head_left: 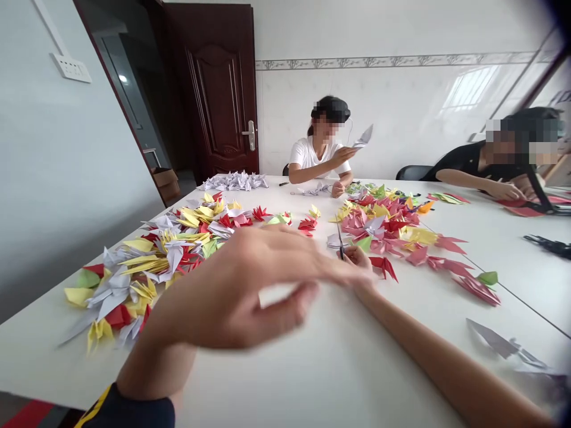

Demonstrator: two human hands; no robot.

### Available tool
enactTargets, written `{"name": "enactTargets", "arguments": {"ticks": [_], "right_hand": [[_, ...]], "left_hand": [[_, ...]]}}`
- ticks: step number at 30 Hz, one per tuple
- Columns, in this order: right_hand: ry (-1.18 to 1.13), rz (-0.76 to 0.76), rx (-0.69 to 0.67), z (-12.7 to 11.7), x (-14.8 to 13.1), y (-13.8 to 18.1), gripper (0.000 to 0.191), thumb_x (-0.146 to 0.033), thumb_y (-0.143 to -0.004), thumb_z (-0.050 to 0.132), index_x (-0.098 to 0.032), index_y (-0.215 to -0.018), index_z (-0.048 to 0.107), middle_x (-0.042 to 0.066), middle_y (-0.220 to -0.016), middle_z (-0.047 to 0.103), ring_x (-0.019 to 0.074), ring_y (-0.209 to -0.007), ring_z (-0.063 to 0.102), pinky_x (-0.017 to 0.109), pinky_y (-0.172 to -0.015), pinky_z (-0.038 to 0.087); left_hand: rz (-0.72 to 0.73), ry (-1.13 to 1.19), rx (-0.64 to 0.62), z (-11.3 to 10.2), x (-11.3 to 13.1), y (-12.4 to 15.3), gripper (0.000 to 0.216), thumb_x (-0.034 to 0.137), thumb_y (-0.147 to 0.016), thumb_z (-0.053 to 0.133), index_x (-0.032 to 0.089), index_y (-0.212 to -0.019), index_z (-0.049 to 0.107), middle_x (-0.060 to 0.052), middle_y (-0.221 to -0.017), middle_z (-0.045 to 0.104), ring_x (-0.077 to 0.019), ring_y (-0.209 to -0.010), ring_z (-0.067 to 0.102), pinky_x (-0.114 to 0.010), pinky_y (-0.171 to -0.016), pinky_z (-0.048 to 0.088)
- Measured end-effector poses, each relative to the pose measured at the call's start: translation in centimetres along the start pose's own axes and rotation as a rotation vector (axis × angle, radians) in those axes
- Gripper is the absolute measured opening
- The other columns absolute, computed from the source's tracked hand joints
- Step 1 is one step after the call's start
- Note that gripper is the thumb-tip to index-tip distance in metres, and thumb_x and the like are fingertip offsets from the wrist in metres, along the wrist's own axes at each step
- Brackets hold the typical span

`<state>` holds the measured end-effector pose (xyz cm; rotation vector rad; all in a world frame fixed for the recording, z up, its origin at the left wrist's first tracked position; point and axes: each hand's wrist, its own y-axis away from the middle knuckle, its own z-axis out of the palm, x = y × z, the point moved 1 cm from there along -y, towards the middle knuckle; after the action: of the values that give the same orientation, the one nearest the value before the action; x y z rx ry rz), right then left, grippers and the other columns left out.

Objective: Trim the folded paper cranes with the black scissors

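My left hand (250, 285) is large in the foreground, slightly blurred. Its fingers stretch to the right with the thumb apart below them, and nothing shows in it. Its fingertips overlap my right wrist in the view; whether they touch it I cannot tell. Beyond them, my right hand (357, 258) is closed on what look like scissors (341, 241), with thin blades pointing up and away and a dark handle. Around it lie a red folded paper piece (384, 267), a green one (364, 244) and a pale one. My left hand partly hides the right fingers.
A heap of folded paper pieces (165, 252) covers the table's left side; another pile (388, 220) lies right of centre. White pieces (234, 181) sit at the far left edge. Two people sit opposite, one holding white paper (364, 138). A grey folded piece (504, 345) lies right.
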<state>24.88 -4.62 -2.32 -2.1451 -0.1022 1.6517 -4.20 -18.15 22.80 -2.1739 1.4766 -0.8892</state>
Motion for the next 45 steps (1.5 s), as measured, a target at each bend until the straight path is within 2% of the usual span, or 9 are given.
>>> {"name": "enactTargets", "arguments": {"ticks": [5,9,13,19,24,34,39,42,45], "right_hand": [[-0.16,0.078,0.124,0.4,0.1,0.0,0.054,-0.062,-0.068,0.072,-0.025,-0.095,0.043,-0.002,-0.07,0.062,0.0132,-0.05,0.053,0.022,-0.039,0.035],[-0.175,0.129,0.068,0.5,0.0,0.1,0.059,-0.066,-0.064,0.075,-0.023,-0.096,0.05,0.001,-0.075,0.067,0.0131,-0.051,0.057,0.02,-0.037,0.035],[-0.095,0.124,-0.023,0.6,-0.4,0.4,0.056,-0.065,-0.064,0.076,-0.022,-0.09,0.054,0.001,-0.069,0.066,0.0125,-0.049,0.055,0.021,-0.039,0.037],[0.069,0.026,-0.113,1.1,-0.6,0.7,0.041,-0.054,-0.071,0.071,-0.021,-0.091,0.057,0.001,-0.067,0.063,0.0139,-0.053,0.053,0.025,-0.05,0.042],[0.338,-0.121,-0.276,1.4,-1.1,1.1,0.022,-0.038,-0.077,0.063,-0.023,-0.093,0.059,0.0,-0.07,0.063,0.0162,-0.061,0.054,0.027,-0.059,0.042],[0.54,-0.262,-0.42,1.6,-1.9,1.9,0.024,-0.029,-0.083,0.058,-0.024,-0.106,0.06,0.004,-0.091,0.07,0.0197,-0.077,0.063,0.03,-0.069,0.046],[0.571,-0.367,-0.341,2.2,-1.5,2.2,0.029,-0.028,-0.086,0.055,-0.025,-0.114,0.06,0.005,-0.098,0.071,0.0204,-0.078,0.065,0.031,-0.069,0.048],[0.505,-0.437,-0.101,1.9,-1.7,2.5,0.042,-0.026,-0.086,0.052,-0.023,-0.127,0.057,0.008,-0.103,0.071,0.0213,-0.084,0.066,0.032,-0.074,0.05],[0.445,-0.343,0.179,-0.1,-2.4,1.9,0.043,-0.026,-0.081,0.055,-0.022,-0.123,0.062,0.006,-0.093,0.07,0.0202,-0.075,0.064,0.032,-0.071,0.051]], "left_hand": [[-0.378,0.025,-0.024,2.4,-13.1,2.2,0.031,0.031,-0.075,0.073,0.023,-0.105,0.075,-0.004,-0.101,0.074,-0.0263,-0.092,0.071,-0.034,-0.086,0.057],[-0.733,-0.296,-0.266,5.6,-19.6,7.6,0.049,0.022,-0.083,0.06,0.02,-0.132,0.06,-0.01,-0.137,0.058,-0.0275,-0.123,0.057,-0.038,-0.105,0.046],[-0.735,-0.477,-0.368,8.7,-20.1,11.8,0.049,0.022,-0.086,0.06,0.022,-0.135,0.057,-0.013,-0.147,0.045,-0.0289,-0.129,0.052,-0.041,-0.11,0.042],[-0.727,-0.524,-0.242,11.4,-20.9,14.0,0.045,0.037,-0.098,0.047,0.021,-0.14,0.054,-0.014,-0.144,0.046,-0.0307,-0.136,0.042,-0.048,-0.114,0.034],[-0.69,-0.524,-0.173,11.9,-22.2,14.7,0.045,0.038,-0.098,0.047,0.022,-0.139,0.055,-0.014,-0.144,0.047,-0.0326,-0.134,0.043,-0.051,-0.113,0.036],[-0.653,-0.517,-0.17,11.7,-23.2,15.2,0.045,0.04,-0.098,0.046,0.023,-0.138,0.056,-0.014,-0.143,0.048,-0.0324,-0.134,0.044,-0.051,-0.111,0.037],[-0.649,-0.513,-0.174,11.7,-23.2,15.1,0.046,0.041,-0.098,0.044,0.021,-0.138,0.056,-0.014,-0.144,0.048,-0.0328,-0.135,0.043,-0.052,-0.112,0.037],[-0.647,-0.523,-0.189,11.6,-23.2,15.1,0.047,0.042,-0.099,0.042,0.02,-0.139,0.055,-0.015,-0.145,0.048,-0.0327,-0.136,0.042,-0.052,-0.112,0.037],[-0.644,-0.536,-0.192,11.6,-23.5,15.2,0.049,0.043,-0.098,0.041,0.02,-0.139,0.055,-0.015,-0.145,0.047,-0.0327,-0.137,0.041,-0.051,-0.112,0.036]]}}
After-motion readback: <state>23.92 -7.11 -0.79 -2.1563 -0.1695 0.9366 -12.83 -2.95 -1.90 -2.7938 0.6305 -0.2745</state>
